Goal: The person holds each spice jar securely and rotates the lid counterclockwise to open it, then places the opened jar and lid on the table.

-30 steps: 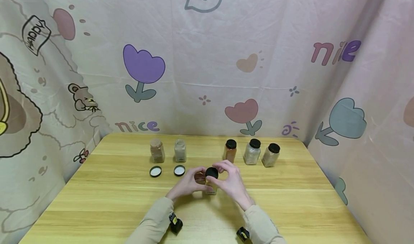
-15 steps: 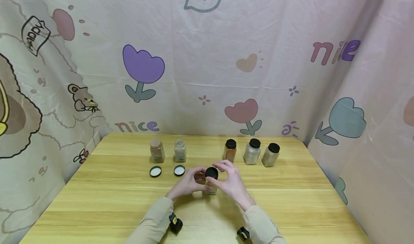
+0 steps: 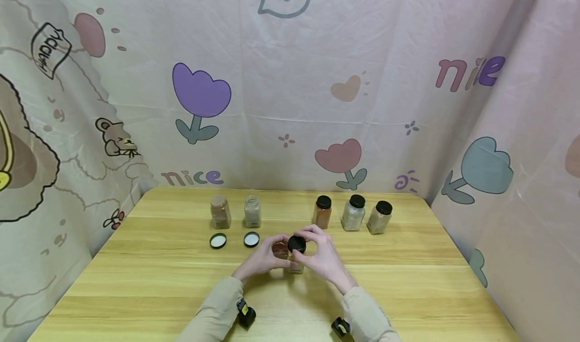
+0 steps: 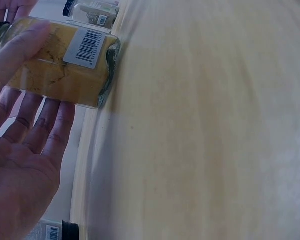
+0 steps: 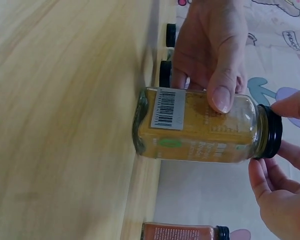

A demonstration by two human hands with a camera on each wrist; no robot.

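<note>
I see a jar (image 5: pixel 200 131) of yellow powder standing upright on the table (image 3: pixel 408 291), right between my two hands. My left hand (image 3: pixel 262 260) wraps around the glass, thumb on the front. My right hand (image 3: pixel 322 256) sits on top, with its fingers curled around the black lid (image 3: pixel 296 243).

Just past my left hand lie two loose lids (image 3: pixel 234 240), and behind them stand two open jars (image 3: pixel 236 211). Past my right hand stand three closed jars (image 3: pixel 353 213) in a row.

I think the jar could tip if my left hand holds too loosely while my right hand turns the lid. Then yellow powder might spill on the table. If the lid comes off with a jerk, my hand could bump the orange jar (image 3: pixel 322 211) near it.
</note>
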